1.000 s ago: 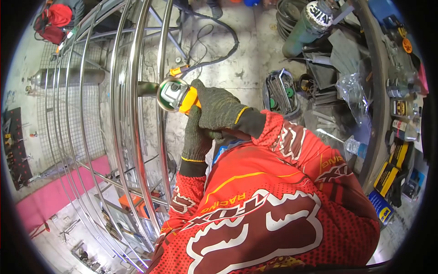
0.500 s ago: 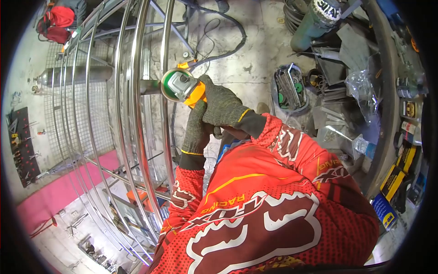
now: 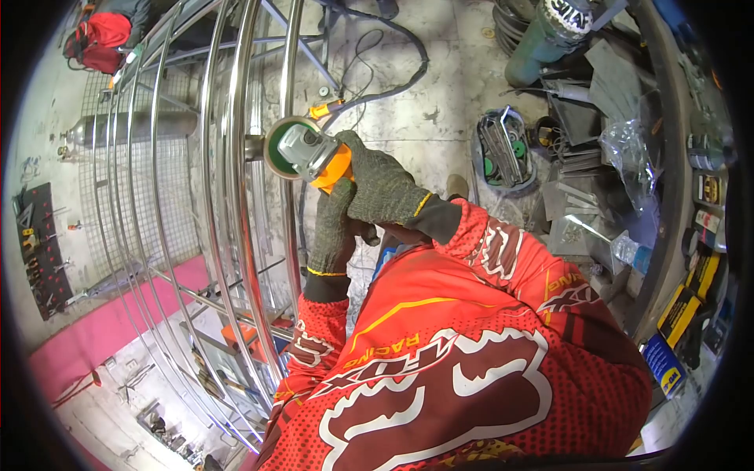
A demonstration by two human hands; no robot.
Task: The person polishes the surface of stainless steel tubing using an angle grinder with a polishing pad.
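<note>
An angle grinder [image 3: 308, 151] with a grey head and orange body is held in both my gloved hands. My right hand [image 3: 385, 184] wraps round its body from the right. Just below, my left hand [image 3: 331, 231] closes on the rear part, its thumb up by the orange housing; much of the grip is hidden behind the gloves. The green-faced disc [image 3: 276, 140] overlaps a polished upright metal tube [image 3: 290, 71] in this view. Left of the disc, a short dark pipe [image 3: 254, 147] shows between the bars.
More curved shiny bars [image 3: 210, 157] stand to the left. A gas cylinder [image 3: 133, 125] lies beyond them, and a green one [image 3: 542, 51] is at the upper right. A tub of rods and discs [image 3: 503, 157], metal offcuts [image 3: 577, 157] and a floor cable [image 3: 416, 47] are nearby.
The grinder has shifted a little left and turned, bringing its disc further across the upright tube. Both hands have moved with it and keep their hold.
</note>
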